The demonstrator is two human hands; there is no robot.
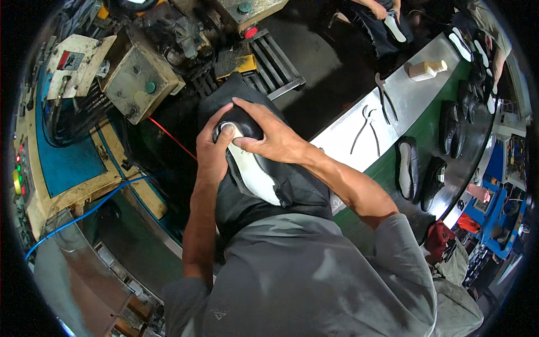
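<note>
A shoe point(254, 175) lies sole up on my lap, its white insole facing me and black upper material showing around the edges. My left hand point(211, 147) is wrapped round the left side of its far end, with the thumb pressed on the white insole. From the right, my right hand point(274, 135) grips the same far end. Its thumb rests at the insole's edge and its fingers reach over the black upper. The near end, with loose dark edges, points toward my body. The fingers partly hide the far end.
Two pincers point(366, 129) point(385, 101) and a cream bottle point(426, 70) lie on the metal table point(342, 132) at right. Black shoes point(408, 168) stand on the green conveyor point(373, 224). Machinery point(137, 78) fills the left; a co-worker's hand point(379, 11) holds another shoe point(394, 28).
</note>
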